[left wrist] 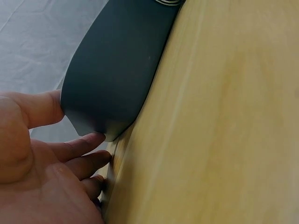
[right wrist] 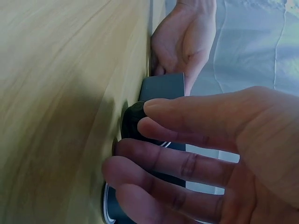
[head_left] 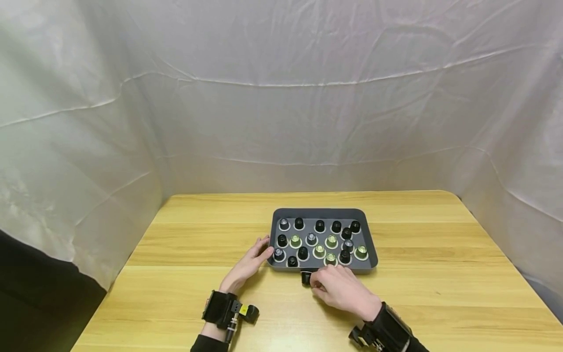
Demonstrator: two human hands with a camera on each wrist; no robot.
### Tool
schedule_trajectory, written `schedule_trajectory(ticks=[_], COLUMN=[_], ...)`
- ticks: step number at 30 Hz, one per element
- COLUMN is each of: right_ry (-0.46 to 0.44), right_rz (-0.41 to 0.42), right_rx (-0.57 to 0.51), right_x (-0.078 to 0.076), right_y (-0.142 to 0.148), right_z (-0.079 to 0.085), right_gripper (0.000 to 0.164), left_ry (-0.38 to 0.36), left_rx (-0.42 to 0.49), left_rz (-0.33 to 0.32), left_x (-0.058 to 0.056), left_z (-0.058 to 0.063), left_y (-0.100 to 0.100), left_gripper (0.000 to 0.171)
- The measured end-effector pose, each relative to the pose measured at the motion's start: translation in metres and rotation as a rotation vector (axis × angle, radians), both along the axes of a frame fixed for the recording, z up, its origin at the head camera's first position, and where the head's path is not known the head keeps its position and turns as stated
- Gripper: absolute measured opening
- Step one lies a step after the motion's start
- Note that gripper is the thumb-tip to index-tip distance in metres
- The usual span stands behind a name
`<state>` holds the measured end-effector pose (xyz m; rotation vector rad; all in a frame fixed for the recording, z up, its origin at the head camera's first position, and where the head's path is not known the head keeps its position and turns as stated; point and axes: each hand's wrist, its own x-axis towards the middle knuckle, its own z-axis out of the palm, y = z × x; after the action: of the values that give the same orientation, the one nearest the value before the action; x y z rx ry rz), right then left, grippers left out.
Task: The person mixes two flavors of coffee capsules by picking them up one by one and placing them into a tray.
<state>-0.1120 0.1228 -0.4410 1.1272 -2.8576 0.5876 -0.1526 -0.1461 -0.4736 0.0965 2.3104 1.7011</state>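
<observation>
A dark grey tray (head_left: 320,213) holds several coffee capsules, some black (head_left: 319,226), some green (head_left: 295,241) and some grey (head_left: 311,238). At the tray's left front corner, my left hand (head_left: 245,269) has its thumb against the tray's wall and its loosely bent fingers low beside it. My right hand (head_left: 340,288) is just outside the front wall, where thumb and forefinger pinch a black coffee capsule (right wrist: 133,116). Its other fingers are bent below, partly covering a second pale-rimmed dark piece (right wrist: 108,207) in the right wrist view.
The tray sits on a light wooden table (head_left: 211,230), near its middle. White cloth (head_left: 281,122) hangs behind and at both sides of the table. Each wrist carries a black camera mount, the left one (head_left: 220,309) close over the tabletop.
</observation>
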Motion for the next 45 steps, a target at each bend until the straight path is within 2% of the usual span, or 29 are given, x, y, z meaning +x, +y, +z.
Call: schedule_trajectory(ticks=[8,15,28,45], right_ry=[0.003,-0.016,-0.069,-0.057], right_rz=[0.009,0.007,-0.018,-0.045], right_rx=[-0.007,-0.005,-0.020,-0.006], right_x=[-0.0002,0.0026,0.0030,0.0034], right_y=[-0.0010,-0.0016,-0.0021,0.0005], right_z=[0.0010,0.0017,-0.0004,0.0047], right_gripper=[0.008,0.006,0.007,0.005], left_ry=[0.032,0.067,0.045,0.062], left_rx=[-0.077,-0.097,-0.091,-0.085], left_rz=[0.012,0.017,0.027,0.023], left_x=[-0.0027,0.0007,0.0017,0.0028], left_z=[0.0020,0.0027,0.0003,0.0022], left_y=[0.0048,0.0068,0.0072,0.0062], left_gripper=[0.057,0.053,0.052,0.053])
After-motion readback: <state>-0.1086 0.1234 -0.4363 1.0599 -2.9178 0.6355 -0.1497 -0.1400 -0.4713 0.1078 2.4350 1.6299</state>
